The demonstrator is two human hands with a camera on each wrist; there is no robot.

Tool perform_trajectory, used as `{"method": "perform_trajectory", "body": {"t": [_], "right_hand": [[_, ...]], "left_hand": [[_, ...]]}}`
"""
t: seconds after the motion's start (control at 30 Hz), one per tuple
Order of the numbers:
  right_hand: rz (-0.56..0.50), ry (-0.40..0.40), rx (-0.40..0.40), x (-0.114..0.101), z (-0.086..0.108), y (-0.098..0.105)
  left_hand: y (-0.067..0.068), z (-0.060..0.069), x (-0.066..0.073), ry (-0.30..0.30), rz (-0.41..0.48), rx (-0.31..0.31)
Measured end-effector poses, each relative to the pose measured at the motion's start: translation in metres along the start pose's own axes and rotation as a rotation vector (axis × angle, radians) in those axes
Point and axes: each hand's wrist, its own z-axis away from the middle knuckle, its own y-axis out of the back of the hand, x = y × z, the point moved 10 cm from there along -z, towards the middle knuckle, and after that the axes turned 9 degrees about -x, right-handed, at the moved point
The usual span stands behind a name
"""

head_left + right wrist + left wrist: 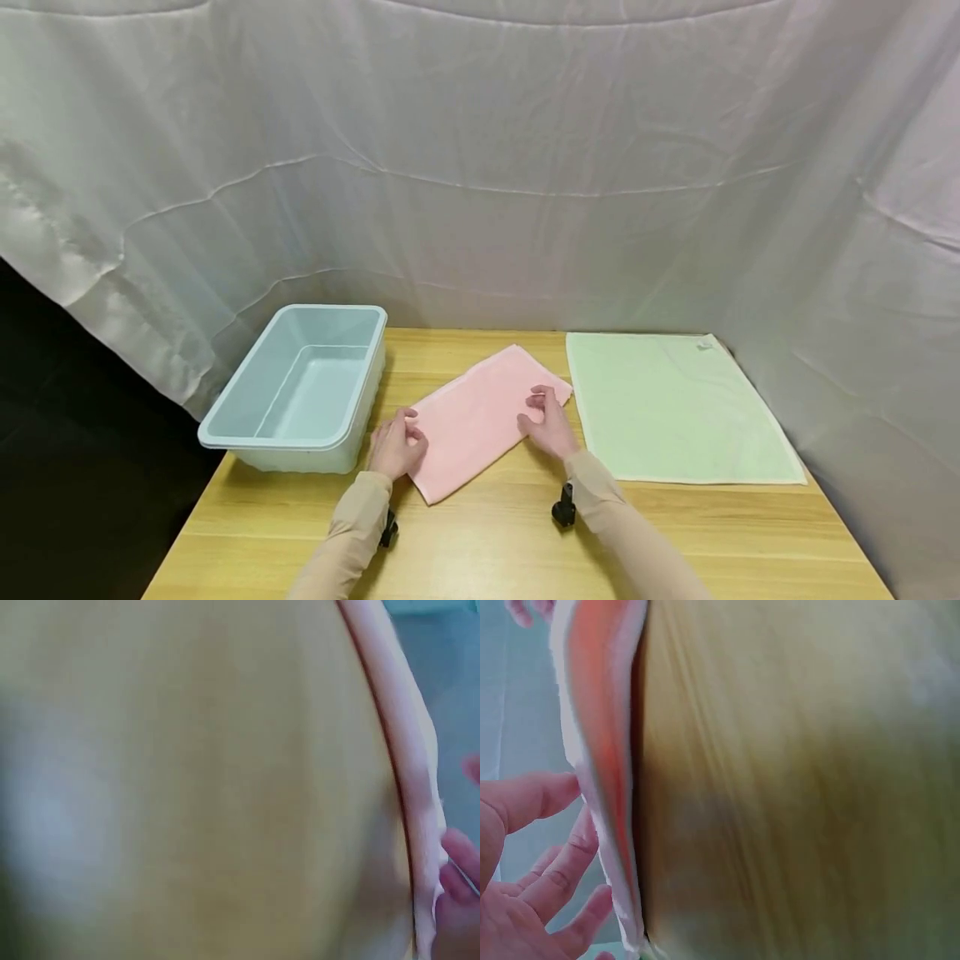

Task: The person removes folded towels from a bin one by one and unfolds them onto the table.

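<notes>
A folded pink cloth (476,412) lies at a slant on the wooden table. My left hand (396,446) is at its left corner, and the left wrist view shows the fingertips of this hand (544,870) spread along the cloth's edge (604,712), where two layers part slightly. Over the right part of the cloth, my right hand (551,425) has its fingers loosely bent, thumb apart from them. Only a bit of the right hand (459,892) shows in the right wrist view, beside the cloth's rounded edge (409,757).
To the left stands a light blue plastic tub (277,442) at the table's edge. A pale green cloth (678,408) lies spread flat at the right. Grey curtains (480,167) hang behind and beside the wooden table (480,554).
</notes>
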Motion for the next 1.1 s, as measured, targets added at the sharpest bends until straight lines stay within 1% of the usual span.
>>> {"method": "perform_trajectory", "body": {"t": [0.07,0.17,0.27,0.4,0.57,0.8,1.1], "right_hand": [[0.018,0.03,0.05,-0.006,0.007,0.001],[0.023,0.062,0.076,-0.014,0.018,-0.003],[0.028,0.068,0.043,-0.018,0.026,-0.012],[0.043,0.055,0.012,-0.018,0.03,-0.02],[0.046,0.039,0.006,-0.019,0.03,-0.022],[0.05,-0.027,-0.02,-0.012,0.023,-0.022],[0.048,-0.007,-0.035,-0.01,0.012,-0.022]], "left_hand": [[-0.001,-0.001,0.001,-0.008,-0.048,-0.007],[-0.002,-0.002,0.001,-0.023,-0.095,-0.009],[-0.003,-0.004,-0.002,-0.023,-0.124,-0.009],[-0.004,-0.005,-0.003,-0.021,-0.134,-0.018],[-0.005,-0.003,-0.003,-0.002,-0.119,-0.029],[-0.006,0.0,-0.006,0.035,-0.064,-0.056],[-0.002,0.004,-0.008,0.063,-0.002,-0.055]]}}
